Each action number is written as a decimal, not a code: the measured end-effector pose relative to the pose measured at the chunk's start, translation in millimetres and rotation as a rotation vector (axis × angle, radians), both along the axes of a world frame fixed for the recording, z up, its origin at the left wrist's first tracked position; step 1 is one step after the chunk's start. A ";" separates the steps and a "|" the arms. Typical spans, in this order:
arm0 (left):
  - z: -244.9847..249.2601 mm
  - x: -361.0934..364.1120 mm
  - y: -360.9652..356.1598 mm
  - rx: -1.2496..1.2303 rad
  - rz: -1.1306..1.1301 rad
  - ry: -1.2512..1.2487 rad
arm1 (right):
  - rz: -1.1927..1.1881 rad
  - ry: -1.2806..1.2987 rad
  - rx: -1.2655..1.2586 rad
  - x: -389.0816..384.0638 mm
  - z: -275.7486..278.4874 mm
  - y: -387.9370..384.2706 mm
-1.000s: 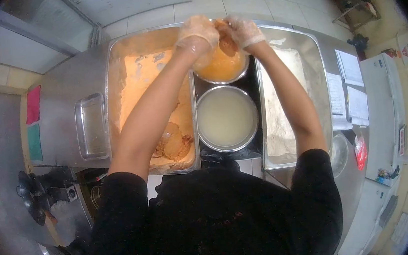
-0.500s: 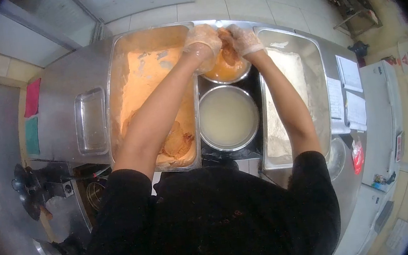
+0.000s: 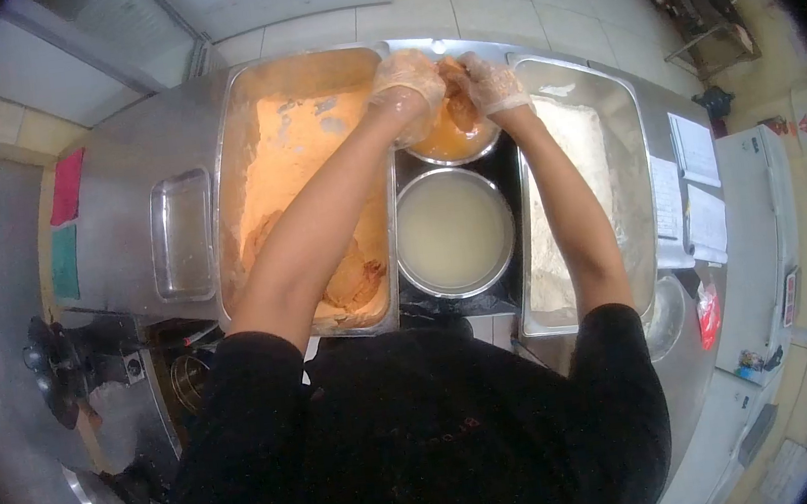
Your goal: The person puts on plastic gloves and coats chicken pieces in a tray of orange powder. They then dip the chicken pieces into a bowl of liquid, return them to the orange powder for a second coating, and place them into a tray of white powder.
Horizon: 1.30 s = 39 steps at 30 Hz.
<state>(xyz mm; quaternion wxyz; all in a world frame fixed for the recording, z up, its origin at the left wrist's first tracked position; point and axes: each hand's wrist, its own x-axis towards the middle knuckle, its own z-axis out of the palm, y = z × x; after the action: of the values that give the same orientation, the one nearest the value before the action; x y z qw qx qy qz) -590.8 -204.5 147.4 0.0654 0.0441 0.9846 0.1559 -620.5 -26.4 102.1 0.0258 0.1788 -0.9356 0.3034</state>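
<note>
Both hands wear clear plastic gloves. My left hand is closed at the left side of a wet orange-brown piece of food, above a round bowl of orange liquid. On the piece's right side, my right hand grips it with fingers bent round its edge. Below the bowl stands a round pot of pale cloudy liquid. To the left, a deep metal tray holds orange powder and coated pieces. At the right a second metal tray contains white powder.
A small rectangular metal tray rests on the steel counter at the left. Papers and a red packet lie on the right. A black-handled pan is at the lower left, and a white refrigerator stands at the far right.
The piece of food has tilted and shifted slightly between my hands, and more of the orange liquid shows below it. My right hand has turned a little and moved slightly right.
</note>
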 end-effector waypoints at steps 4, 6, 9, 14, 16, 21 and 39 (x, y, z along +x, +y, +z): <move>3.5 0.6 1.2 -0.075 -0.037 0.035 | 0.024 -0.030 0.045 -7.8 -2.8 1.9; -7.4 2.6 2.5 -0.122 -0.067 0.035 | 0.025 -0.037 0.068 -4.1 -19.6 6.0; -14.3 -2.4 0.8 -0.040 -0.017 -0.006 | 0.003 -0.016 0.062 -3.7 -17.7 4.6; -4.8 -4.2 1.8 -0.112 -0.089 -0.094 | 0.040 -0.032 -0.051 -11.0 -33.5 6.0; -3.5 0.3 -0.9 -0.208 -0.197 -0.039 | 0.022 -0.030 0.003 -12.1 -21.1 4.5; 6.1 2.7 -10.2 0.070 0.046 0.003 | -0.057 0.206 0.167 -21.4 -8.0 9.9; -42.3 133.3 -267.0 0.213 0.137 -0.074 | 0.446 -0.022 0.088 104.8 4.3 -208.8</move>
<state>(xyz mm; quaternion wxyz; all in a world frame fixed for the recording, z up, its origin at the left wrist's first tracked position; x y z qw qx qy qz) -457.6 -471.4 105.1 0.0856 -0.0224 0.9602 0.2651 -515.7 -235.2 106.4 -0.0600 0.3790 -0.8854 0.2623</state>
